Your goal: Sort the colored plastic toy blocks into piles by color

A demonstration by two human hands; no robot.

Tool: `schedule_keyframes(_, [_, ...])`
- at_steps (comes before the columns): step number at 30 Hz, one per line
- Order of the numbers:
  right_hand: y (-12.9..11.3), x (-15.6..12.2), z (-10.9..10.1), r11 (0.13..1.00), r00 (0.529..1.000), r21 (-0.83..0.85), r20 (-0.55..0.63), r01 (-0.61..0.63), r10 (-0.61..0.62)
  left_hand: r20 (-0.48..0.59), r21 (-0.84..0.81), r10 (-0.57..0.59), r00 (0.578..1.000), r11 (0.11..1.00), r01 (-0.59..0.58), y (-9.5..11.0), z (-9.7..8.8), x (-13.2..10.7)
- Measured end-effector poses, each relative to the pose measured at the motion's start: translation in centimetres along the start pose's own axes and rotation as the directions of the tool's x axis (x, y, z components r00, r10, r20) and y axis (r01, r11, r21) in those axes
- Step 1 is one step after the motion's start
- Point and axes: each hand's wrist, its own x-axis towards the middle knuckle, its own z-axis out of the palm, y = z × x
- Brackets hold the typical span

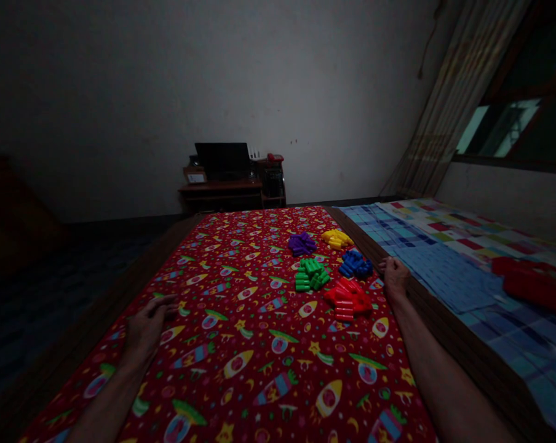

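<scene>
My left hand (pixel 149 317) rests on the left part of the red rocket-patterned cloth (pixel 241 326), fingers loosely stretched out and holding nothing. My right hand (pixel 395 275) lies at the cloth's right edge, its fingers curled in, with nothing visible in them. Just left of it are blue plastic toy pieces (pixel 354 264) in a heap. Red pieces (pixel 349 299) form another heap nearer to me. Beside these sit heaps of green pieces (pixel 311 274), purple pieces (pixel 302 243) and yellow pieces (pixel 337 239). Many look like short ribbed tubes.
Brown borders (pixel 365 237) flank the cloth. To the right, a surface carries blue checked fabric (pixel 448 277) and a red cloth item (pixel 536 284). Against the far wall stands a desk (pixel 222 189) with a dark monitor (pixel 223 160). A curtain (pixel 444 117) hangs beside the window.
</scene>
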Motion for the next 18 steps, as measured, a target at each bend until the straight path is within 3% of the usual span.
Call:
schedule_keyframes(8, [0.36,0.09,0.00,1.000,0.999,-0.007,0.025,0.024,-0.024,0.012,-0.098,-0.010,1.000,0.995,0.011,0.12,-0.02,-0.08])
schedule_keyframes(18, [-0.01,-0.28,0.16,1.000,1.000,0.017,-0.003,0.001,-0.001,0.010,-0.058,-0.014,1.000,0.998,0.015,0.67,0.02,-0.56])
